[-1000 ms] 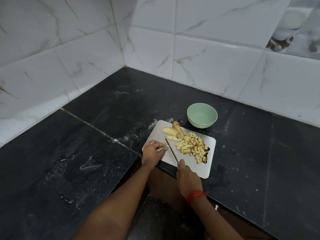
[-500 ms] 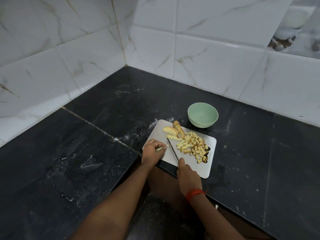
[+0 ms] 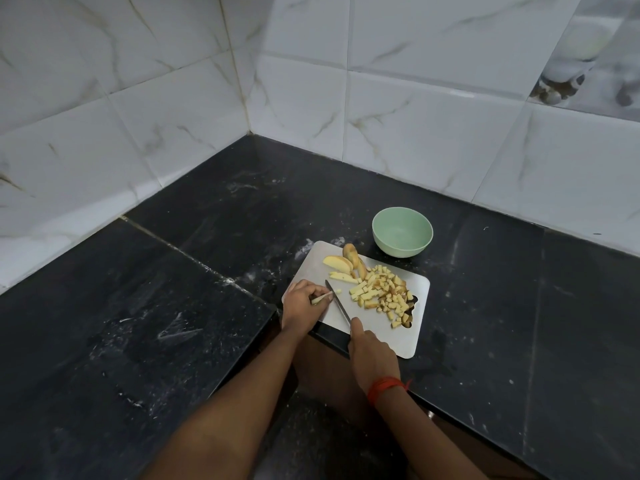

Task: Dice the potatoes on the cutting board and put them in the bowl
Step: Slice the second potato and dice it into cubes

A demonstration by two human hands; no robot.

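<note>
Potato strip (image 3: 320, 299) lies at the near left corner of the cutting board (image 3: 388, 336), pinned under the curled fingertips of the left hand (image 3: 303, 306), with its pale end poking out toward the blade. The knife (image 3: 337, 303) runs slantwise across the board, its edge down just beside that end, and one small cut piece (image 3: 338, 291) sits on the other side of the blade. The right hand (image 3: 372, 351) is wrapped round the handle at the board's near edge, one finger reaching forward along it; a red thread (image 3: 384, 388) circles that wrist. Right of the blade a loose heap of diced potato (image 3: 384, 296) spreads over the middle of the board, reaching the cut-out hole at its right edge. At the far left of the board lie a few uncut slices (image 3: 337, 263), some showing brown skin. The green bowl (image 3: 398, 249) stands just beyond the board's far edge, apart from it. Board and bowl rest on a black stone counter (image 3: 173, 306) set in a corner of white marbled wall tiles (image 3: 415, 116).
</note>
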